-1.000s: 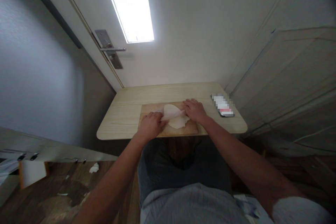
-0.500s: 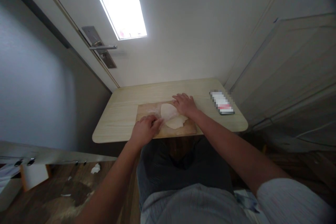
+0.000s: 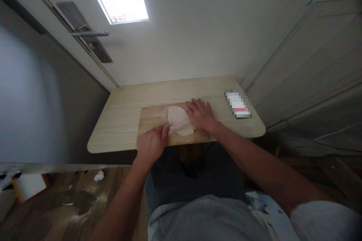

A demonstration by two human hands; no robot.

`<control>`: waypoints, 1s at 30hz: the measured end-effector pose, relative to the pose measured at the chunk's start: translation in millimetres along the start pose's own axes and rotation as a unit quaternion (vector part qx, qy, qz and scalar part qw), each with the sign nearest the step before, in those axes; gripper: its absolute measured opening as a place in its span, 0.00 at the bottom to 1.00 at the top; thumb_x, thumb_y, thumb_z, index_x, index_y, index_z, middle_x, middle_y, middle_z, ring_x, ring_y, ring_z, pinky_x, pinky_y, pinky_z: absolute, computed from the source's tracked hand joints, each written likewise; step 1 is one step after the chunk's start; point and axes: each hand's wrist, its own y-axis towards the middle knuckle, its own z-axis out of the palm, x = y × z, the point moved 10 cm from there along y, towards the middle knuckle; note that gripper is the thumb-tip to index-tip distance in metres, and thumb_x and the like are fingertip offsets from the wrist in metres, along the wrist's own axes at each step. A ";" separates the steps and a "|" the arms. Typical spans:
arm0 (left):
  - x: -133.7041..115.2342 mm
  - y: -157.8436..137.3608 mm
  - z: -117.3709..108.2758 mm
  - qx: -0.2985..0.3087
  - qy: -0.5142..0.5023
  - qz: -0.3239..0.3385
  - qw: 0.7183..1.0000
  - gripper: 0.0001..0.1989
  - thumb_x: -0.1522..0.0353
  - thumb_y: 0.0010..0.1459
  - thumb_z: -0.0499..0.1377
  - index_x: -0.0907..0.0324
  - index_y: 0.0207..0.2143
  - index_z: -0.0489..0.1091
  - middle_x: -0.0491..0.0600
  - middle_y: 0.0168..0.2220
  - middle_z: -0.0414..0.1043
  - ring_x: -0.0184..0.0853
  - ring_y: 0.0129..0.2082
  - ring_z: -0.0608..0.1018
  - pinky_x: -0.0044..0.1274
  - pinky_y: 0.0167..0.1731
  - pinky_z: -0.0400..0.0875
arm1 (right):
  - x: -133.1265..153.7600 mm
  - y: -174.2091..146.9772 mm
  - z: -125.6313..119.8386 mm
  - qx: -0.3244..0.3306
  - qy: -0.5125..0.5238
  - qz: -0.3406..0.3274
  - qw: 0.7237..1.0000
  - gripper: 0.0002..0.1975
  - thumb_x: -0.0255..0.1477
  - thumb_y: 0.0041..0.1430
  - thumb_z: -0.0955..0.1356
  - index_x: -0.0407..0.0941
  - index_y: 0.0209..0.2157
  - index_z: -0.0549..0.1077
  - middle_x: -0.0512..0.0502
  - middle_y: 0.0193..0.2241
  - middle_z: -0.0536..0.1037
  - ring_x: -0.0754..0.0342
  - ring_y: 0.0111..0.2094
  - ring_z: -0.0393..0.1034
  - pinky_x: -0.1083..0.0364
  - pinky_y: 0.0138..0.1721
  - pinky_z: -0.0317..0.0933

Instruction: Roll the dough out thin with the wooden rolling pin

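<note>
A pale, flattened sheet of dough (image 3: pixel 177 113) lies on a wooden board (image 3: pixel 145 116) dusted with flour. Across the dough runs a pale rolling pin (image 3: pixel 181 124), slanting up to the right between my hands. My left hand (image 3: pixel 152 141) is closed around its left end, thumb along the top, over the board's front left part. On the other end rests my right hand (image 3: pixel 201 115), palm down and covering the pin, its fingers pointing up and left beside the dough. Both ends of the pin are hidden under the hands.
The board lies at the front edge of a small light wood table (image 3: pixel 118 116). A phone (image 3: pixel 238 104) with a lit, blurred screen lies on its right side. Behind stands a white door with a metal handle (image 3: pixel 90 34). Crumpled paper (image 3: pixel 99 176) is on the floor.
My left hand has closed more firmly around the rolling pin, its thumb now straighter. The right hand stays over the other end. The whole view has shifted slightly.
</note>
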 end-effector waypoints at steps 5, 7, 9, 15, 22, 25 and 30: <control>-2.0 -1.0 -1.2 -0.030 0.014 0.013 0.999 0.31 0.53 0.71 0.35 0.55 0.37 0.74 0.52 0.34 0.79 0.42 0.34 0.80 0.28 0.29 0.61 | 0.0 -7.7 -3.1 -0.023 -0.004 -0.009 1.000 0.24 0.39 0.71 0.55 0.49 0.64 0.64 0.41 0.67 0.60 0.39 0.67 0.50 0.31 0.64 0.42; -4.7 -3.0 -2.4 -0.045 0.020 0.029 0.998 0.29 0.54 0.71 0.37 0.56 0.37 0.73 0.52 0.33 0.78 0.42 0.34 0.79 0.28 0.30 0.61 | -0.2 -9.7 -3.1 -0.028 -0.004 -0.012 1.000 0.24 0.38 0.71 0.56 0.49 0.64 0.64 0.41 0.67 0.60 0.39 0.67 0.51 0.31 0.64 0.43; -7.9 -5.3 -3.5 -0.058 0.028 0.047 0.997 0.27 0.55 0.71 0.38 0.56 0.37 0.72 0.52 0.33 0.77 0.41 0.35 0.78 0.27 0.31 0.62 | -0.7 -11.3 -2.9 -0.031 -0.002 -0.013 0.999 0.24 0.38 0.71 0.56 0.48 0.63 0.64 0.41 0.67 0.60 0.39 0.67 0.51 0.31 0.64 0.43; -12.8 -8.2 -8.7 -0.099 0.050 0.073 0.991 0.23 0.56 0.71 0.42 0.57 0.36 0.73 0.53 0.36 0.75 0.43 0.38 0.75 0.30 0.37 0.65 | -1.5 -17.7 -5.1 -0.037 0.007 -0.013 0.999 0.23 0.37 0.70 0.57 0.47 0.62 0.66 0.41 0.66 0.61 0.40 0.67 0.51 0.33 0.64 0.43; -12.7 -11.2 -15.3 -0.149 0.004 0.092 0.985 0.21 0.57 0.69 0.47 0.52 0.53 0.73 0.52 0.51 0.76 0.48 0.50 0.73 0.38 0.45 0.67 | 1.0 -29.7 -11.9 -0.061 0.006 -0.012 0.998 0.22 0.35 0.69 0.57 0.44 0.59 0.69 0.41 0.65 0.64 0.42 0.66 0.52 0.34 0.64 0.44; -12.6 -12.2 -13.5 -0.154 -0.031 0.112 0.981 0.21 0.58 0.69 0.48 0.53 0.57 0.71 0.50 0.58 0.73 0.48 0.56 0.71 0.40 0.54 0.64 | 1.0 -33.8 -11.7 -0.063 0.011 -0.011 0.998 0.23 0.34 0.69 0.56 0.44 0.59 0.69 0.40 0.65 0.64 0.42 0.66 0.53 0.34 0.64 0.45; -10.9 -12.6 -10.0 -0.147 -0.060 0.119 0.980 0.21 0.58 0.69 0.48 0.53 0.58 0.71 0.49 0.59 0.72 0.48 0.59 0.69 0.42 0.58 0.62 | -0.9 -40.3 -10.0 -0.071 0.021 -0.012 0.997 0.24 0.33 0.67 0.56 0.42 0.60 0.68 0.40 0.65 0.64 0.42 0.66 0.53 0.35 0.64 0.45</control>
